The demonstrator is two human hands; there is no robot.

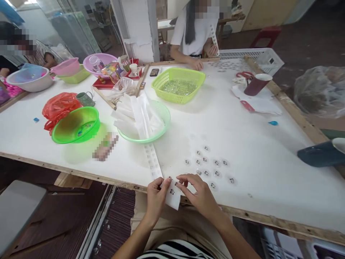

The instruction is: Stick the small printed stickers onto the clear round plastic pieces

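My left hand (157,196) pinches a long white sticker strip (152,162) between thumb and fingers. The strip carries small dark printed figures; its near end sticks out below my fingers, over the table edge. My right hand (198,192) is closed in a pinch at the strip's right side, with thumb and forefinger on a small dark-printed sticker (176,183). Just beyond my right hand, several clear round discs (216,163) with the same dark figure lie scattered on the white table (258,144).
A pale green basin (164,126) with white paper strips (140,115) stands ahead. Beyond it is a yellow-green basket (199,81) of clear pieces. A bright green bowl (91,118) sits left, a dark cup (315,156) right. A co-worker (196,36) sits opposite, holding a strip.
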